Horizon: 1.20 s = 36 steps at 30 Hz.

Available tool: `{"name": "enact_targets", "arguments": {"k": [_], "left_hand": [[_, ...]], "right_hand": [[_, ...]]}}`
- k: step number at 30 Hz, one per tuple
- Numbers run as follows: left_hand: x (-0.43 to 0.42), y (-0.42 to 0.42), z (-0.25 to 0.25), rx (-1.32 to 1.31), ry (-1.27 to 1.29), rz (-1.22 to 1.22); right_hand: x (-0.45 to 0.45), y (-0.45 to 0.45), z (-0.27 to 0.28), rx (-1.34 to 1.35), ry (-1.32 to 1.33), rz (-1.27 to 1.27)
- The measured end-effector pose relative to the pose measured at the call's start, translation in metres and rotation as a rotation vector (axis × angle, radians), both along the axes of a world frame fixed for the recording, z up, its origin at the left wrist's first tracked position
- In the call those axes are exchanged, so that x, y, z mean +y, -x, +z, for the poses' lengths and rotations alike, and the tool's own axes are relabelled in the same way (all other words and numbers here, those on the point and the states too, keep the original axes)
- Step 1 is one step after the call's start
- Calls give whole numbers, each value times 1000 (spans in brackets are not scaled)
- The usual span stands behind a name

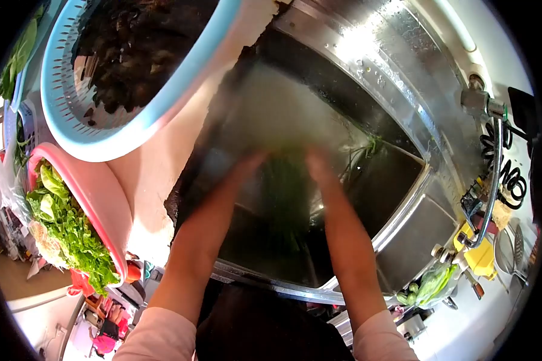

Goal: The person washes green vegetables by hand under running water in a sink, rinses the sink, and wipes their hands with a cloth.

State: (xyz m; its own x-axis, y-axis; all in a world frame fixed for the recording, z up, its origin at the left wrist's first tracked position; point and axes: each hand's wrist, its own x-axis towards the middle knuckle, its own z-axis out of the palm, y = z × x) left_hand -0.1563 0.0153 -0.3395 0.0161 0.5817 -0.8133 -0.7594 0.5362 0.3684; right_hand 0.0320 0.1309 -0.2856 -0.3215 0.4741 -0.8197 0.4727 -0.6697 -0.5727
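Both forearms reach down into a dark metal sink. A hazy blur covers its middle. My left hand is at the left side of a blurred bunch of long, thin greens, and my right hand is at its right side. Smear hides the fingers of both hands, so their grip on the greens does not show. Some loose green stalks lie to the right of my right hand, near the sink's far corner.
A light-blue basin of dark, wet pieces stands at upper left. Below it, a pink basin holds chopped leafy greens. A metal faucet rises at right, near a yellow bottle and bagged green vegetables.
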Motion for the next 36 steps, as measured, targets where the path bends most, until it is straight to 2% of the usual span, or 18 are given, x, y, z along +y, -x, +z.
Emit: {"name": "enact_targets", "arguments": {"k": [3, 4, 7, 8, 11, 12, 14, 17, 19, 22, 24, 27, 29, 31, 32, 33, 35, 36], "left_hand": [[-5, 9, 4, 3, 6, 4], [-7, 9, 5, 1, 6, 3], [-5, 2, 2, 14, 27, 2], [-9, 0, 1, 10, 34, 3], [-26, 0, 3, -19, 40, 1], [-30, 2, 4, -24, 44, -9], [-37, 0, 5, -23, 68, -28], [-37, -17, 7, 25, 156, -61], [-31, -29, 20, 124, 265, -112], [-7, -48, 60, 308, 499, -278], [3, -54, 80, 336, 472, -360], [3, -58, 105, 368, 135, -473], [3, -60, 144, 395, -151, -422], [12, -61, 233, 395, -461, -232], [15, -62, 263, 380, -441, -167], [21, -57, 293, 421, -442, -244], [28, -47, 344, 426, -616, -311], [31, -45, 364, 534, -707, -337]], "right_hand": [[3, -9, -23, 24, 72, -5], [10, -4, 1, 101, 170, -24], [7, 14, 42, 35, 216, -66], [2, 10, 24, 0, 127, 108], [-3, 5, 13, -36, 92, 209], [-10, -3, -11, -13, 114, 93], [-22, -12, -27, -16, 129, 29], [-38, -28, -19, 59, 130, 76], [-51, -29, -14, 239, 148, -6], [-71, -36, -38, 166, 98, -6], [-72, -40, -38, 34, 61, 30], [-58, -39, 16, -172, -14, -82], [-42, -30, 120, 63, 12, -351], [-29, -27, 203, 342, -136, -298], [-28, -26, 242, 364, -175, -337], [-28, -26, 275, 392, -227, -363], [-28, -33, 323, 497, -299, -303], [-28, -32, 349, 561, -407, -284]]}}
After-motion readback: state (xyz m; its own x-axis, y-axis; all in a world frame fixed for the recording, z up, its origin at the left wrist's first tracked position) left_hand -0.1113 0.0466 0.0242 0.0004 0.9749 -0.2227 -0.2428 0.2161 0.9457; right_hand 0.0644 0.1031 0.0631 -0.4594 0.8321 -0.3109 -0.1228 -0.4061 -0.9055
